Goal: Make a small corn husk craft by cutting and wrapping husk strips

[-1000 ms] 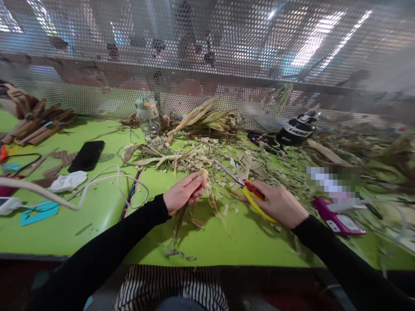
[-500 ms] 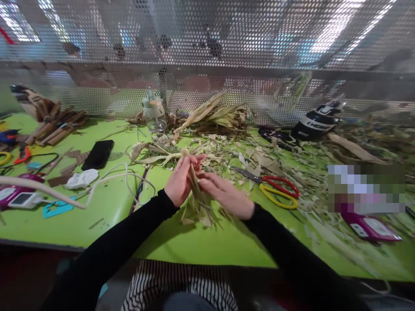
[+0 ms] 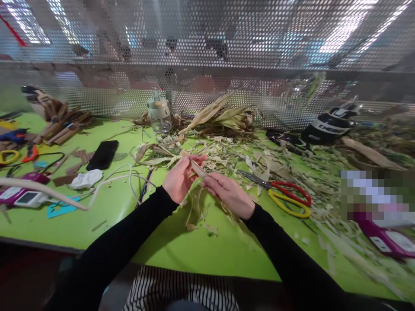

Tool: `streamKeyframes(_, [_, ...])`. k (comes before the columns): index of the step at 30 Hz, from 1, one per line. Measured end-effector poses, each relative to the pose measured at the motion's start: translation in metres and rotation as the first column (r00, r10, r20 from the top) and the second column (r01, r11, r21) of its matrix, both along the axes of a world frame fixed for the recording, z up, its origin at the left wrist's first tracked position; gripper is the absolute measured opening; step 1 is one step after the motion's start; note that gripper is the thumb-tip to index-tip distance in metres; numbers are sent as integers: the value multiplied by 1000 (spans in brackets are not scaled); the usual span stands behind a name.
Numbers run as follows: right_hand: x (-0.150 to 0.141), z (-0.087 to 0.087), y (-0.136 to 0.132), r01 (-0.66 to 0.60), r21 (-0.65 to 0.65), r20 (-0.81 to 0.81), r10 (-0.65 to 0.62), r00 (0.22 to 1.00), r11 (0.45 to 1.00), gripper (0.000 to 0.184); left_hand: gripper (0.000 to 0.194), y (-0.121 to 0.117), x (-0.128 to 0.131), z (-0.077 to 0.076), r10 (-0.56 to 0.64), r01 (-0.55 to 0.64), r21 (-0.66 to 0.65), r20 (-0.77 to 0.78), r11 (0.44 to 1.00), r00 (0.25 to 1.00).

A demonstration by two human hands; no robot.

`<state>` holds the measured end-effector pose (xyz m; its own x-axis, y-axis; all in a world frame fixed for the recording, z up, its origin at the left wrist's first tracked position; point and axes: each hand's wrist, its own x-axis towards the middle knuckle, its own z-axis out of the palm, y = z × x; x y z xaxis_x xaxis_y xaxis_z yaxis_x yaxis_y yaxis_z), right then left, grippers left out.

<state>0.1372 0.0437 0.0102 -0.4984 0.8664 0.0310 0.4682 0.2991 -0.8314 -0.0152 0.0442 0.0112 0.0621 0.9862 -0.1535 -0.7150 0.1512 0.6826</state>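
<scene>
A pale dried leaf strip [image 3: 197, 168], folded lengthwise, spans the short gap between my two hands above the table's front half. My left hand [image 3: 178, 179] pinches its upper end between thumb and fingers. Thumb and fingertips of my right hand [image 3: 228, 194] close on its lower end, and thin ragged strands hang below. Just beyond the left fingers lies a stalk with dry leaves [image 3: 155, 156]. Scissors [image 3: 282, 194] with one red and one yellow handle rest to the right of my right hand, blades pointing left.
Leaf scraps [image 3: 223, 151] litter the green table [image 3: 201, 255]. At the back stand a clear bottle [image 3: 159, 114] and a dried leaf bundle [image 3: 223, 114]. Leftward lie a black phone [image 3: 103, 155], white cables and brown sticks [image 3: 65, 125]; rightward, a black bottle [image 3: 329, 123] and a purple device [image 3: 389, 237].
My right hand has closed on the strip's lower end, and the strip now stretches straight between both hands. The whole view has shifted slightly, moving the table's things rightward.
</scene>
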Motion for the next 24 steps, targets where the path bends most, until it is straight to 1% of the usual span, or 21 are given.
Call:
streamKeyframes(3, [1, -1, -1, 37, 82, 10, -38, 999, 996, 33, 18, 1, 1, -3, 8, -9, -36, -33, 999, 999])
streamKeyframes(5, [4, 0, -2, 7, 75, 8, -7, 1000, 997, 32, 15, 3, 1, -8, -1, -2, -69, -44, 998, 999])
streamKeyframes(7, [8, 1, 0, -48, 34, -17, 48, 999, 998, 33, 13, 6, -2, -12, -48, 42, -83, -61, 996, 997])
streamKeyframes(8, [11, 3, 1, -65, 16, -26, 66, 998, 998, 33, 11, 7, -4, -12, -70, 63, -76, -92, 995, 993])
streamKeyframes(9, [14, 4, 3, -70, 7, -17, 70, 997, 998, 34, 8, 8, -8, -12, -65, 57, -53, -156, 997, 986])
streamKeyframes(10, [17, 6, 6, -60, 14, 14, 59, 998, 998, 34, 7, 9, -11, -10, -14, 14, -2, -255, 1000, 967])
streamKeyframes(11, [20, 8, 9, -38, 39, 65, 36, 997, 999, 34, 11, 8, -15, -7, 87, -61, 81, -372, 995, 924])
streamKeyframes(12, [23, 10, 13, -16, 78, 131, 5, 991, 997, 35, 16, 7, -18, -2, 240, -155, 209, -490, 966, 838])
streamKeyframes(13, [25, 12, 16, 3, 132, 206, -31, 978, 991, 35, 22, 5, -20, 2, 403, -222, 361, -572, 906, 715])
streamKeyframes(14, [26, 14, 19, 10, 191, 282, -64, 957, 981, 35, 25, 2, -21, 6, 523, -223, 501, -607, 836, 598])
streamKeyframes(15, [26, 17, 21, 1, 248, 358, -93, 929, 969, 34, 24, -1, -20, 8, 545, -118, 580, -649, 806, 530])
streamKeyframes(16, [25, 19, 23, -24, 293, 438, -111, 892, 956, 33, 23, -3, -17, 8, 502, 40, 595, -709, 802, 495])
streamKeyframes(17, [23, 21, 23, -69, 326, 520, -118, 846, 943, 29, 25, -5, -13, 7, 429, 205, 563, -777, 801, 461])
streamKeyframes(18, [20, 23, 23, -130, 347, 602, -114, 790, 929, 26, 27, -6, -8, 3, 372, 347, 524, -828, 778, 419])
streamKeyframes(19, [16, 25, 21, -200, 357, 675, -104, 731, 912, 23, 27, -6, -4, -1, 343, 425, 491, -860, 761, 378])
streamKeyframes(20, [12, 28, 20, -270, 358, 734, -90, 673, 894, 22, 26, -6, -1, -6, 306, 465, 442, -889, 767, 341])
streamKeyframes(21, [8, 31, 19, -330, 352, 779, -78, 623, 876, 21, 21, -4, 1, -11, 210, 514, 354, -925, 781, 317])
streamKeyframes(22, [6, 35, 18, -375, 340, 807, -63, 588, 862, 21, 17, -3, 2, -14, 78, 553, 253, -944, 794, 321])
streamKeyframes(23, [4, 40, 18, -403, 325, 818, -41, 573, 856, 21, 16, -2, 1, -15, -46, 578, 175, -937, 797, 347])
streamKeyframes(24, [5, 46, 20, -418, 300, 817, -5, 577, 857, 22, 18, -1, -1, -15, -167, 609, 108, -911, 785, 376])
